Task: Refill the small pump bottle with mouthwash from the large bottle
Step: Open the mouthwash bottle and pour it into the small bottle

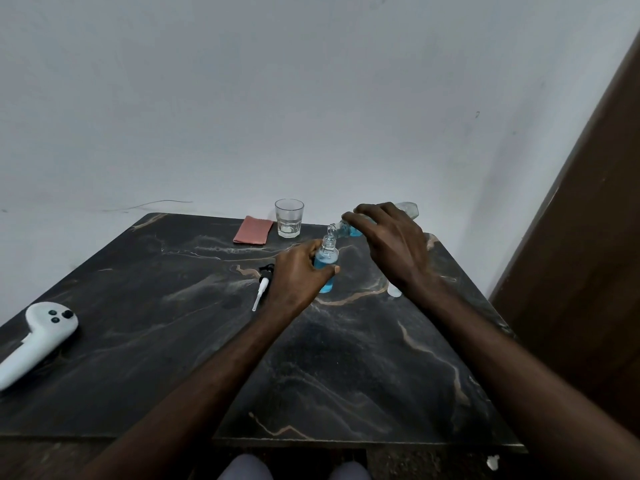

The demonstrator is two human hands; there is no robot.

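Observation:
The small clear bottle (327, 258) stands upright on the dark marble table (173, 323), holding blue mouthwash up to near its shoulder, its neck uncapped. My left hand (298, 275) grips its body. My right hand (391, 244) holds the large clear bottle (407, 208) tipped almost on its side, mouth right over the small bottle's neck, blue liquid pooled at its neck end. The pump head (264, 283), black top and white tube, lies on the table just left of my left hand.
A drinking glass (289, 218) and a folded pink cloth (252, 230) sit near the table's far edge. A white cap (394, 291) shows under my right wrist. A white handheld controller (38, 337) lies at the left edge. A brown door stands at right.

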